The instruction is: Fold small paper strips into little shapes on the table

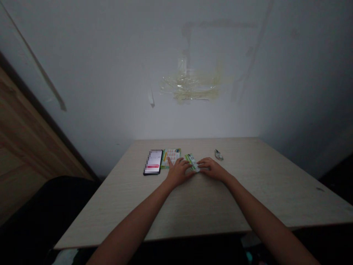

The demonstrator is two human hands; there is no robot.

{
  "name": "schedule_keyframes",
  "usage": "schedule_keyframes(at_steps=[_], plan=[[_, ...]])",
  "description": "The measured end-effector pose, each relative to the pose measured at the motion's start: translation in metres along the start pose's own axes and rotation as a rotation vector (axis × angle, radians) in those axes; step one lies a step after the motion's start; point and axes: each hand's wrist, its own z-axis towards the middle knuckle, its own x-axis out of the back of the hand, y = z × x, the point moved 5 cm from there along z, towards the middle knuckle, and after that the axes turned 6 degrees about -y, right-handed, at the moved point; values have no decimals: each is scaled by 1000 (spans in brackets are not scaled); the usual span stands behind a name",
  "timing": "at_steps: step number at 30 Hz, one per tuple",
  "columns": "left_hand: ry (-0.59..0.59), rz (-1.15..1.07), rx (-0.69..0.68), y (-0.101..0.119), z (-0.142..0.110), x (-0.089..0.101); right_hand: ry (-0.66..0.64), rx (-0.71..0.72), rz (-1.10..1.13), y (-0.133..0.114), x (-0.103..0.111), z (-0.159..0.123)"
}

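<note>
A small green and white printed packet (190, 159) lies at a slant on the table between my hands. My left hand (179, 171) rests at its left side, fingers spread, with fingertips at the packet's edge. From the right, my right hand (213, 169) reaches in with its fingers stretched and apart, their tips at the packet's right edge. Partly under my left fingers is a flat green leaflet (172, 154) printed with rows of small pictures. Against the leaflet's left side lies a phone (154, 160) with its screen lit and partly blurred out.
A small crumpled wrapper (218, 154) lies right of my right hand. The pale wooden table (132, 206) meets a white wall (110, 73) bearing old tape (193, 88). To the left are a wooden panel (22, 140) and a dark object (52, 206).
</note>
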Motion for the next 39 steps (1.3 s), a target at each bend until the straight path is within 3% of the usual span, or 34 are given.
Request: schedule_keyframes(at_steps=[11, 26, 33, 39], plan=[[23, 24, -5, 1, 2, 0, 22, 11, -33, 4, -6, 1], [26, 46, -4, 2, 2, 0, 98, -55, 25, 10, -12, 3], [24, 50, -9, 2, 3, 0, 74, -114, 39, 9, -13, 5], [35, 43, -9, 0, 2, -2, 89, -81, 17, 7, -11, 6]])
